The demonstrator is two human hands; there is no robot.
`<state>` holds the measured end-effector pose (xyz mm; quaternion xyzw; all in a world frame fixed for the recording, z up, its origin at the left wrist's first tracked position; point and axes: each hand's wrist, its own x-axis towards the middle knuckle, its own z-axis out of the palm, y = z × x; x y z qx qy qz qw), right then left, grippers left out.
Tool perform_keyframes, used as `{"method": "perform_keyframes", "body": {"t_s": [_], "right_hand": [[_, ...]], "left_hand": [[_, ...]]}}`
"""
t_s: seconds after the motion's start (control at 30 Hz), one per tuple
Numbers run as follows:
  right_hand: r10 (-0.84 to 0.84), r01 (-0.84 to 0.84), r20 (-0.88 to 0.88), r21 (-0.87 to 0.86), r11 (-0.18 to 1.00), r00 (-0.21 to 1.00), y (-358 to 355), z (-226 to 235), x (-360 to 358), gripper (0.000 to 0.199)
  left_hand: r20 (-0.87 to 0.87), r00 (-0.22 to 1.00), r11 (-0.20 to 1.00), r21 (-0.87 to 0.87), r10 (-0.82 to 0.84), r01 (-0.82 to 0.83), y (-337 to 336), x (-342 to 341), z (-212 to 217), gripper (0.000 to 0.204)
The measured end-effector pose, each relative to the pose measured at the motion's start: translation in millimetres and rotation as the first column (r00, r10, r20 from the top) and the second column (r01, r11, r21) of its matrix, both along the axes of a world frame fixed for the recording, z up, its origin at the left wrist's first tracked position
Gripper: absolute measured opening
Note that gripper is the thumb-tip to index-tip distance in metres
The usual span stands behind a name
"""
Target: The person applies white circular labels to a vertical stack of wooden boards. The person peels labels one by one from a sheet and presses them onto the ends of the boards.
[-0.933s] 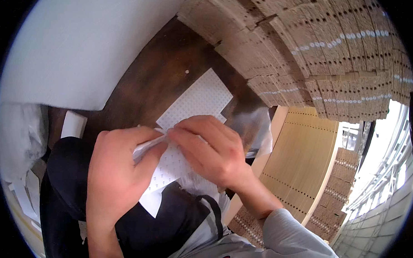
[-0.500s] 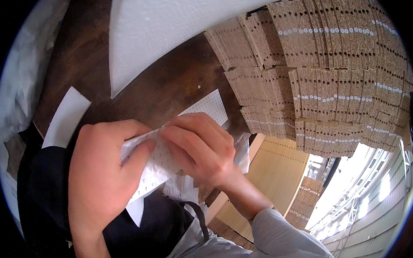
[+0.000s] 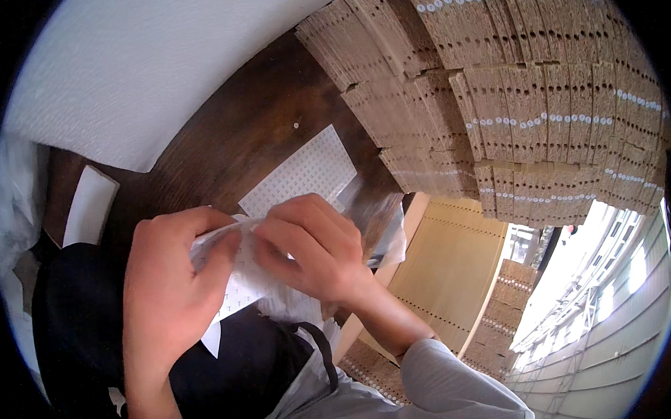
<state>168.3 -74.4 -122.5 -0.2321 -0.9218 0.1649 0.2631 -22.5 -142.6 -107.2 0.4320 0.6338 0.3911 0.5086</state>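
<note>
My left hand [image 3: 168,282] is closed on a white sticker sheet [image 3: 242,288] printed with rows of small dark marks, the thumb lying over its face. The sheet is bent and tilted above my lap. At its upper edge my right hand [image 3: 311,247] is closed, with the fingertips pinched against the sheet; what exactly they grip is partly hidden. Just beyond the hands, a second sticker sheet [image 3: 301,170] with a dense grid of small marks lies on the dark brown table [image 3: 229,132].
Stacked particleboard panels [image 3: 531,92] with drilled holes and round white stickers rise at the right. A white foam sheet [image 3: 160,68] covers the far left. A white strip [image 3: 90,203] lies left of my hands. Below the stacks stands a pale yellow board [image 3: 441,268].
The view has shifted, and the second sheet on the table now shows more fully. My right fingers have moved slightly along the held sheet's edge; both hands stay on it.
</note>
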Motion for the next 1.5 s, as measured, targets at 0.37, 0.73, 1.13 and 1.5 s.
{"method": "perform_keyframes", "body": {"t_s": [0.37,0.73,1.13,1.5], "right_hand": [[-0.789,0.459,-0.612,-0.686,0.565,0.057,139.4,-29.0,98.4,0.005],[-0.652,0.569,-0.741,-0.609,0.553,-0.159,183.0,-24.4,94.9,0.012],[-0.687,0.579,-0.722,-0.599,0.553,-0.090,178.0,-25.8,116.6,0.021],[-0.777,0.661,-0.622,-0.546,0.516,0.093,152.3,-31.3,125.4,0.034]], "left_hand": [[-0.043,0.997,0.997,0.037,-0.065,0.067,4.8,9.9,-11.4,0.016],[-0.181,0.979,0.995,-0.037,-0.095,0.090,8.0,17.5,-22.1,0.017],[-0.283,0.951,0.992,-0.011,-0.125,0.127,4.9,21.0,-23.3,0.016],[-0.212,0.967,0.990,-0.002,-0.140,0.143,-5.4,19.3,-14.3,0.011]]}}
